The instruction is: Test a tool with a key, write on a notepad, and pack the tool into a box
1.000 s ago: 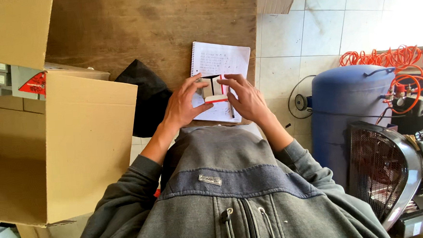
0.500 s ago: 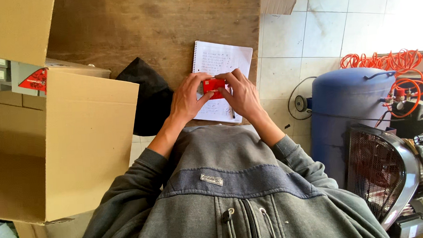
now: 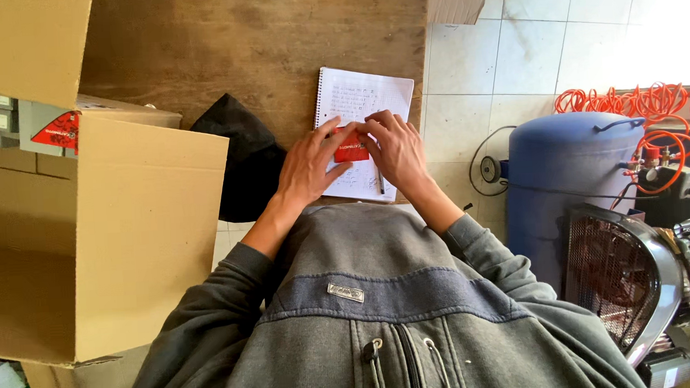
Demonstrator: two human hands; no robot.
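A large open cardboard box (image 3: 99,230) is stood at the bench's left edge, and a blue compressor tank (image 3: 569,182) with orange coiled hose (image 3: 648,115) is parked on the floor off the right edge. A black cloth bundle (image 3: 241,164) is lain near the bench's (image 3: 258,41) front edge, left of a spiral notebook (image 3: 364,98) set at the front right corner. A small red card-like item (image 3: 350,148) is held just above the notebook, pinched between both hands: left hand (image 3: 308,168) with thumb and fingers closed on its left side, right hand (image 3: 396,153) with fingertips pressed on its top and right side. A pen (image 3: 379,180) is lain on the notebook under the right hand.

Risks, as judged: the red item is gripped by fingertips only, so a slip could drop it onto the page or off the near edge. The pen could be nudged off the bench by the right wrist. The notebook, close to the corner, could be pushed over it.

Against the picture one second back: both hands were then flat on the notebook with no red item seen; it is now raised between them. Half a second back it was already pinched there.
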